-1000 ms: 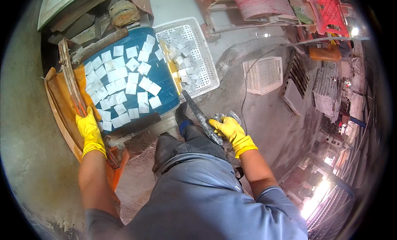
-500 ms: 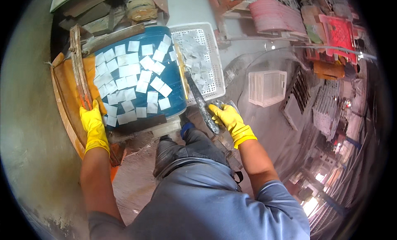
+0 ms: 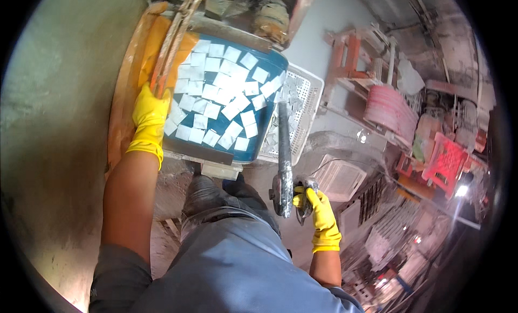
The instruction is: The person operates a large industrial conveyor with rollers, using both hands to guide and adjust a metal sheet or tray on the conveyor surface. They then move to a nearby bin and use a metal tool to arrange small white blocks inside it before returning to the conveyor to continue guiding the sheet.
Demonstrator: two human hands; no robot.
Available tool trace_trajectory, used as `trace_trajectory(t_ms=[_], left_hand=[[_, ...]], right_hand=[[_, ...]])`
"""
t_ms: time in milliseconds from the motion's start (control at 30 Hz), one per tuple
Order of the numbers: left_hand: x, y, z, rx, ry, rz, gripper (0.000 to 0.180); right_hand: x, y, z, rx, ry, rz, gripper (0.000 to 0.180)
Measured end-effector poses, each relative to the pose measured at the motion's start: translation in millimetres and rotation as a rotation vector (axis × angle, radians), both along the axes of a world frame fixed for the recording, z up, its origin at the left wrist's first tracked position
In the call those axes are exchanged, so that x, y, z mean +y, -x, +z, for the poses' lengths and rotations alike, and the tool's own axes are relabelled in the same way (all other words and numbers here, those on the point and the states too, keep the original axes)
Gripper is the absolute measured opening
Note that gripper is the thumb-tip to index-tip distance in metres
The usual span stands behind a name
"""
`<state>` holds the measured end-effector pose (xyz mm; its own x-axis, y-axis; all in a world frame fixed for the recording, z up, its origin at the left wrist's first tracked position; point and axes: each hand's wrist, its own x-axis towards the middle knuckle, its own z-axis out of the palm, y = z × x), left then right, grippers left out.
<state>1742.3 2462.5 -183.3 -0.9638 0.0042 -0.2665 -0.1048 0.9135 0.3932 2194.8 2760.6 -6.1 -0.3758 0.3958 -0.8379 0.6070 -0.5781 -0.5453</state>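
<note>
Both my hands wear yellow rubber gloves. My left hand [image 3: 149, 116] is closed around the near end of a pair of long rods with orange ends [image 3: 161, 75]. To the right of my body, my right hand [image 3: 322, 215] grips a dark metal fitting beside a long grey-speckled bar [image 3: 285, 145]; its exact kind is unclear. The bar's far end reaches the edge of a blue surface [image 3: 263, 128]. Many thin white square tiles [image 3: 195, 74] lie scattered over that surface, some overlapping. Similar pieces lie in a white perforated crate [image 3: 314, 94] just beyond its right edge.
An orange sheet [image 3: 148, 48] covers the left side by the rods. A pale empty crate [image 3: 341, 179] sits on the floor at right. Beyond are a pink ribbed stack [image 3: 389, 110], a red plastic crate [image 3: 447, 159] and a wooden rack [image 3: 345, 56].
My view has turned, so the blue surface sits further right. My right hand has drawn back toward my body, and the bar has swung from slanting to nearly straight ahead. The left hand keeps its hold.
</note>
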Motion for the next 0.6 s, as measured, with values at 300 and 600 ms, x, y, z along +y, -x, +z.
trace_trajectory(t_ms=[300,600], left_hand=[[-1.9,1.7,3.0,0.054,0.000,0.008,0.066],[-3.1,7.6,26.3,-0.138,-0.004,0.048,0.080]], right_hand=[[-12.5,129.4,74.4,-0.410,-0.243,0.818,0.052],[-22.9,199.7,80.9,-0.438,-0.275,0.917,0.048]])
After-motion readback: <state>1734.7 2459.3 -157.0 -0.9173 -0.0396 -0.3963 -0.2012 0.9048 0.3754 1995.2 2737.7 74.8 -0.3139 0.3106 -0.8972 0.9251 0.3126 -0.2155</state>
